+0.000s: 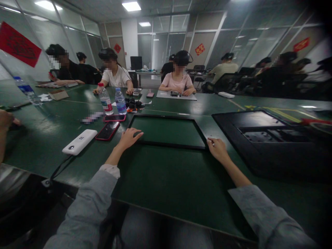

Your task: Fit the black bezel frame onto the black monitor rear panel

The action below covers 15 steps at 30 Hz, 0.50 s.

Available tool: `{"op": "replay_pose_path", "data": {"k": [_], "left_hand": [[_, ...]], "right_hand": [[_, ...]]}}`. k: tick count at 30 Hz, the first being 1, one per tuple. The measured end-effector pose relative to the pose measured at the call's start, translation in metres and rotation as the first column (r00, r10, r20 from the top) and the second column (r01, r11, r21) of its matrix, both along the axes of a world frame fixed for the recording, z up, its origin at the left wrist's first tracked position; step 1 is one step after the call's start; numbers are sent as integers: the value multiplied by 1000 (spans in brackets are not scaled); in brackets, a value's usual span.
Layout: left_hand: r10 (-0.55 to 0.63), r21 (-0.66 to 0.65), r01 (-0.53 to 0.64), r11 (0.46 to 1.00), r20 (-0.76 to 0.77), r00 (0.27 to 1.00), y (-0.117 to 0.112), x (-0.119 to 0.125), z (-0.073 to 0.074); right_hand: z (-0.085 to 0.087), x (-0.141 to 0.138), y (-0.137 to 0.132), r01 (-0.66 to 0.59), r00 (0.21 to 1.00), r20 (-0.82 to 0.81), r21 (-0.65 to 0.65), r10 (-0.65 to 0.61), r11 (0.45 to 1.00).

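A thin black rectangular frame [197, 128] lies flat on the green table [168, 180] in front of me. My left hand [129, 137] rests on the frame's near left corner with its fingers stretched out flat. My right hand [217, 148] sits at the frame's near right corner, fingers curled and pinched against the edge. Both forearms wear grey sleeves.
Left of the frame lie a white power bank [79, 141] with a cable, two dark phones [107, 130] and two water bottles [105, 100]. A large black tray-like housing [269, 138] sits at the right. Several people work along the far side; another person's hand [6, 119] shows at the left edge.
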<state>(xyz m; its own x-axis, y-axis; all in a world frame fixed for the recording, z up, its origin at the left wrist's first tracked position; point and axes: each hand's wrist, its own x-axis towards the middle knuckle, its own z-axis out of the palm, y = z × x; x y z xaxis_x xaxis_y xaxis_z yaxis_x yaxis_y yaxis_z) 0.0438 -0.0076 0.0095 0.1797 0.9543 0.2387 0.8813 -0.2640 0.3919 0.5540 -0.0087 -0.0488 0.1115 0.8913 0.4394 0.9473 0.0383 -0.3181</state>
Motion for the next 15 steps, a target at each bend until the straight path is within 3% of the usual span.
{"op": "replay_pose_path", "data": {"k": [7, 11, 15], "left_hand": [[-131, -142, 116, 983, -101, 986, -5, -15, 5], [-83, -138, 75, 988, -53, 995, -1, -18, 4], [-9, -100, 6, 995, -31, 999, 0, -15, 2]], "right_hand": [[3, 7, -5, 44, 995, -92, 128, -32, 991], [13, 4, -13, 65, 994, -98, 165, -49, 984], [29, 5, -24, 191, 980, -91, 194, -176, 962]]}}
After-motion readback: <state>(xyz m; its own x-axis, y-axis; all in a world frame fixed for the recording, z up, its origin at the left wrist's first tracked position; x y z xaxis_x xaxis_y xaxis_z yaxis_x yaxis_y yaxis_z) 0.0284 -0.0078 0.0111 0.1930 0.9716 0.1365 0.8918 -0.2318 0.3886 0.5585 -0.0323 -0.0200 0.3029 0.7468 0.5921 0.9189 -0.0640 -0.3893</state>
